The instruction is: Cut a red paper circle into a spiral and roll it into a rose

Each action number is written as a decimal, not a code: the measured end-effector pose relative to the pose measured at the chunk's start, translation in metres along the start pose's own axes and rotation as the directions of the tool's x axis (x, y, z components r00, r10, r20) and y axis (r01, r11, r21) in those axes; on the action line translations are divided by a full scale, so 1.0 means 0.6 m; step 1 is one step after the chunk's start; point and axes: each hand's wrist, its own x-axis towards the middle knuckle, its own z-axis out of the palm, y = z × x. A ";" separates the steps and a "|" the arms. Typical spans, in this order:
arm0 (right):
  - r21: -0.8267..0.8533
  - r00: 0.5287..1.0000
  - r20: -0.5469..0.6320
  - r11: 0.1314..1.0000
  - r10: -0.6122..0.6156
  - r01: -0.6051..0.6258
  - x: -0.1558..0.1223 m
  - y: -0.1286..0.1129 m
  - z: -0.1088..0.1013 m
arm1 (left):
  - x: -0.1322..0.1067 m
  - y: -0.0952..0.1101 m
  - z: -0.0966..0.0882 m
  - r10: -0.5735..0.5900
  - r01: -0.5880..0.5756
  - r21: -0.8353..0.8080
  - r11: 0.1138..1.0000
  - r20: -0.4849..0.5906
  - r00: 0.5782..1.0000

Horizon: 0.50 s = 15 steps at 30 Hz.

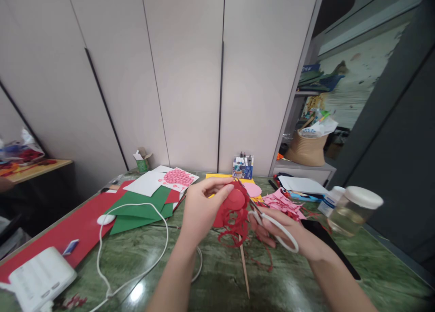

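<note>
Between thumb and fingers, my left hand (207,203) pinches a red paper piece (236,198) with a rounded shape and curled strips hanging below it. My right hand (282,230) is closed around the white-handled scissors (280,232). Their dark blades reach up along the right side of the red paper; whether they touch it I cannot tell. Under both hands a pointed wooden stick (244,271) lies on the green table, and thin red scraps (265,262) are scattered beside it.
Pink paper scraps (282,203) and a black phone-like slab (331,248) lie right, near a lidded jar (355,212). Left are green paper (146,212), red paper (64,230), a white cable (166,239) and a white power block (42,278). A pen box (243,167) stands behind.
</note>
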 end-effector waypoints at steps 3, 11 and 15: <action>-0.038 1.000 -0.001 0.999 0.023 -0.023 -0.001 0.000 -0.001 | 0.000 0.002 -0.005 0.003 -0.004 0.027 1.000 0.026 1.000; -0.055 0.998 0.004 0.996 0.070 -0.070 -0.004 0.005 -0.004 | 0.004 0.004 -0.013 -0.032 0.034 -0.031 0.999 0.061 0.998; -0.098 0.995 0.017 0.990 0.102 -0.100 -0.006 0.001 -0.009 | 0.007 0.000 -0.023 -0.037 0.039 -0.017 0.999 0.110 0.993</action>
